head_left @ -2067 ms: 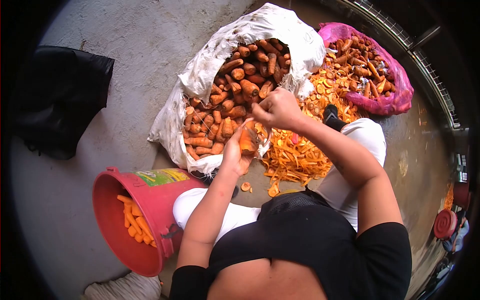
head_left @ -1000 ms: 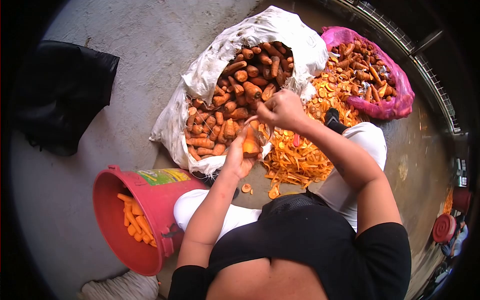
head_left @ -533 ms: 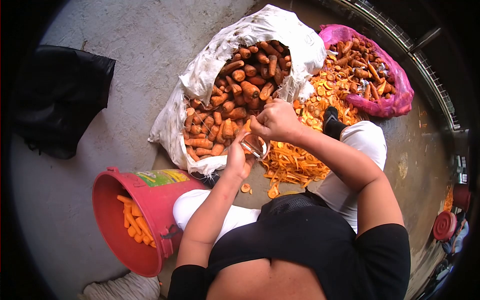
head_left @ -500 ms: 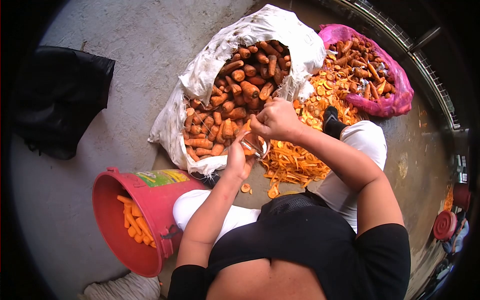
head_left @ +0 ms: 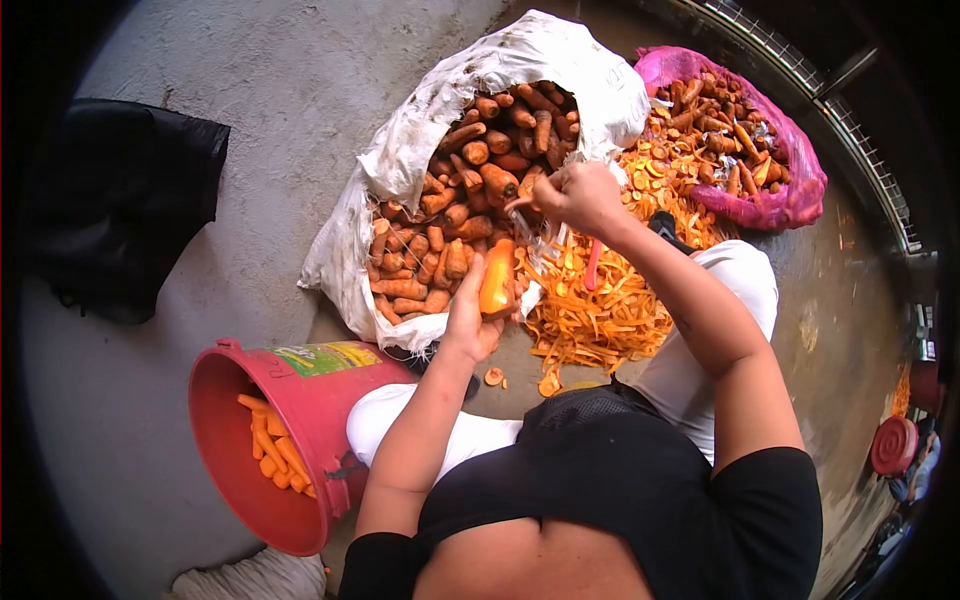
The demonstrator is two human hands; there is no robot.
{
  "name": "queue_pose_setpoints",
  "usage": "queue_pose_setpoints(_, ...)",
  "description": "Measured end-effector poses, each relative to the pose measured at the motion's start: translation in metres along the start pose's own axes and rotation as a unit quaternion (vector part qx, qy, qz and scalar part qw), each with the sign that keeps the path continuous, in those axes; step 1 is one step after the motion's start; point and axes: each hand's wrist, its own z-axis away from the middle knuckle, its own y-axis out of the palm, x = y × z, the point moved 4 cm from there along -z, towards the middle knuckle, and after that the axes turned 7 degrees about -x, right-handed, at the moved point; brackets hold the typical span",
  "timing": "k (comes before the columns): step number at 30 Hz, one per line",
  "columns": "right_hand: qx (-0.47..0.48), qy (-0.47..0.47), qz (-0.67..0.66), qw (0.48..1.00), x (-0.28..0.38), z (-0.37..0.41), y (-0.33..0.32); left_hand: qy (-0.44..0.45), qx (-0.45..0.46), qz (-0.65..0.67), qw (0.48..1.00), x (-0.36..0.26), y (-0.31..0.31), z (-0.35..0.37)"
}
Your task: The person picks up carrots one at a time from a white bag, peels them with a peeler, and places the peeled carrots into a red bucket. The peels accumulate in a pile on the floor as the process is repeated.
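Observation:
My left hand (head_left: 472,322) is wrapped round a thick carrot (head_left: 497,282), held upright, its side bright orange and smooth where the skin is off. Up and to the right, my right hand (head_left: 582,197) is closed, one finger stretching left. A pale, shiny peeler (head_left: 540,250), smeared by motion, shows just below it; most of its grip is hidden in the fingers. Behind both hands gapes a white sack (head_left: 400,150) full of unpeeled carrots (head_left: 480,190). A heap of orange peelings (head_left: 595,320) lies under my right forearm, with a red handle-like piece (head_left: 592,266) over it.
At my left a red bucket (head_left: 335,400) lies tipped, peeled carrots (head_left: 275,445) inside. A pink sack (head_left: 790,205) of carrot pieces stands back right. Black plastic (head_left: 130,200) lies on the floor at far left. A red round lid (head_left: 893,446) sits far right.
My right hand has moved up and right, away from the carrot, taking the peeler off it. The carrot's peeled side now shows. My left hand stays nearly in place.

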Motion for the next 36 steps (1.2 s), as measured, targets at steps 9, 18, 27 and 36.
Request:
queue_pose_setpoints(9, -0.005, -0.203, -0.094, 0.975, 0.05, 0.035, 0.011, -0.039, -0.103, 0.093, 0.99, 0.009, -0.004, -0.013)
queue_pose_setpoints(18, -0.033, -0.217, -0.068, 0.973, 0.042, 0.036, 0.02, 0.003, -0.037, 0.02, 0.999, 0.011, 0.011, 0.003)
queue_pose_setpoints(27, -0.236, -0.189, 0.209, 0.93, -0.006, -0.01, -0.011, -0.023, 0.04, -0.021, 0.999, 0.014, 0.005, 0.011)
queue_pose_setpoints(36, 0.033, -0.147, -0.077, 0.986, 0.04, 0.019, 0.011, -0.002, -0.096, 0.0, 0.995, 0.004, -0.008, -0.002)
